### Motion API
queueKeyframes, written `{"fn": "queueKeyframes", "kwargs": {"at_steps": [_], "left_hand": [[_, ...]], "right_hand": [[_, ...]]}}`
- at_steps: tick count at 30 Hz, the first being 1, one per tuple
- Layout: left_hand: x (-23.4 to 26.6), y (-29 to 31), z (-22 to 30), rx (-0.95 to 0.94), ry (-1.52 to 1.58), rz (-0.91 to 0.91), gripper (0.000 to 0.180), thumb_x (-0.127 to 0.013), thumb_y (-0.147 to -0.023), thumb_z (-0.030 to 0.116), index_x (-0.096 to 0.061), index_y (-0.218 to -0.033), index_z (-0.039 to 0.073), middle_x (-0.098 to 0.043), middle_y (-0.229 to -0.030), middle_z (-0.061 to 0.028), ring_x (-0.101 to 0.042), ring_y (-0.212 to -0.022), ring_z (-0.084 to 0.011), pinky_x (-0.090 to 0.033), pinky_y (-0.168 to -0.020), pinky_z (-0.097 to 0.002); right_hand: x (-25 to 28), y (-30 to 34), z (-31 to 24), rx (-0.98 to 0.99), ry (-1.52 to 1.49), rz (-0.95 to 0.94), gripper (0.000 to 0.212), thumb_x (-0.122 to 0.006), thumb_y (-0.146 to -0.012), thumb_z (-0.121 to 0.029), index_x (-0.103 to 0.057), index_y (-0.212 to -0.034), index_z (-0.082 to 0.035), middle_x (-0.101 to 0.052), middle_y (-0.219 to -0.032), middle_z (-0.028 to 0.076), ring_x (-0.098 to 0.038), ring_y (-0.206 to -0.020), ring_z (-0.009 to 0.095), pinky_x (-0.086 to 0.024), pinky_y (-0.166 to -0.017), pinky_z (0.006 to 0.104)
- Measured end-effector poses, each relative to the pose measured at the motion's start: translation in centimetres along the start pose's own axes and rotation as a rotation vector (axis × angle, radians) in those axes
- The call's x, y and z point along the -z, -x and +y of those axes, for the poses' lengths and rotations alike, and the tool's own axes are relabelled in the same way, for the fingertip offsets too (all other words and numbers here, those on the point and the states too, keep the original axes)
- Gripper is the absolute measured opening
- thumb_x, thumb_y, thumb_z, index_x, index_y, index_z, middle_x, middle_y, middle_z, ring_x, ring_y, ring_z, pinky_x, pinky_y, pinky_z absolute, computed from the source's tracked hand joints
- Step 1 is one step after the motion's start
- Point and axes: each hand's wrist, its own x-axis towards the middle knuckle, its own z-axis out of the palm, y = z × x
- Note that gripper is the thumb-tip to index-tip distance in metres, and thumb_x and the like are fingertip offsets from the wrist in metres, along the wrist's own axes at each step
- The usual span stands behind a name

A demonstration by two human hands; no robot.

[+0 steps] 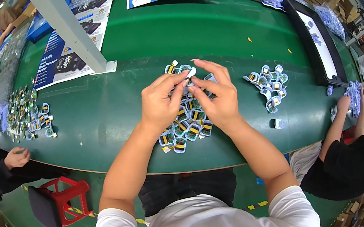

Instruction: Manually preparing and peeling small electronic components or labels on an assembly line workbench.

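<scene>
Above a pile of small pale-blue plastic housings (180, 141), my two hands meet at a small white rounded piece (192, 72). My left hand (160, 102) pinches it between thumb and fingertips. From the other side, my right hand (218, 93) steadies it with bent fingers and thumb, its index finger raised. The fingers partly cover the piece, and its underside is hidden. Housings in the pile hold green circuit boards and black-and-yellow parts. Right of my hands lies a second group of housings (276, 86) showing white faces, with a single housing (279, 123) nearer the table edge.
A grey metal post (74, 33) rises from the green table (109, 109). Circuit boards (22, 109) are heaped at left, near a co-worker's hand (17, 157). A black-framed tray (319, 42) stands at right, beside another co-worker. A red stool (68, 197) is behind the table edge.
</scene>
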Motion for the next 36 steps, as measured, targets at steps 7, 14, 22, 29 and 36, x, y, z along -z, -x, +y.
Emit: {"fn": "queueKeyframes", "kwargs": {"at_steps": [7,14,22,29,36], "left_hand": [[0.1,0.2,-0.7,0.109,0.069,0.09,0.024,-0.072,-0.095,-0.003,-0.077,-0.117,-0.001,-0.078,-0.097,-0.0108,-0.075,-0.087,-0.0156,-0.059,-0.075,-0.0279],[0.0,-0.1,-1.1,0.393,0.423,-0.077,0.018,-0.072,-0.097,-0.002,-0.075,-0.114,-0.004,-0.078,-0.098,-0.0109,-0.075,-0.089,-0.0144,-0.061,-0.08,-0.0274],[0.1,0.1,-2.0,0.38,0.298,-0.067,0.022,-0.072,-0.1,0.004,-0.071,-0.118,-0.007,-0.077,-0.103,-0.0132,-0.075,-0.091,-0.0166,-0.06,-0.083,-0.0281],[0.4,-0.3,-2.0,0.357,0.24,-0.031,0.019,-0.073,-0.099,0.006,-0.074,-0.115,-0.005,-0.079,-0.1,-0.0115,-0.076,-0.088,-0.0156,-0.061,-0.08,-0.029],[0.2,-0.1,-2.8,0.375,0.234,-0.058,0.019,-0.073,-0.099,0.008,-0.074,-0.114,-0.006,-0.079,-0.098,-0.0107,-0.076,-0.087,-0.0146,-0.061,-0.081,-0.0286]], "right_hand": [[-0.2,0.3,0.0,-0.282,-0.658,-0.051,0.035,-0.076,-0.091,-0.001,-0.074,-0.126,0.001,-0.059,-0.151,0.016,-0.053,-0.143,0.03,-0.042,-0.118,0.0431],[2.3,-1.4,1.3,-0.188,-0.421,-0.071,0.046,-0.073,-0.092,-0.002,-0.065,-0.137,-0.001,-0.068,-0.133,0.015,-0.069,-0.115,0.025,-0.053,-0.104,0.038],[6.5,-2.0,5.2,-0.046,0.18,-0.237,0.015,-0.077,-0.091,-0.019,-0.074,-0.1,-0.008,-0.074,-0.1,0.008,-0.067,-0.104,0.032,-0.048,-0.098,0.0455],[8.7,0.4,8.2,-0.248,0.58,-0.459,0.023,-0.068,-0.09,-0.013,-0.073,-0.112,-0.008,-0.064,-0.135,0.011,-0.052,-0.138,0.034,-0.028,-0.125,0.061],[7.0,2.4,8.9,0.054,0.819,-0.322,0.041,-0.062,-0.102,-0.037,-0.069,-0.134,-0.012,-0.061,-0.142,0.015,-0.052,-0.139,0.034,-0.031,-0.122,0.0606]]}}
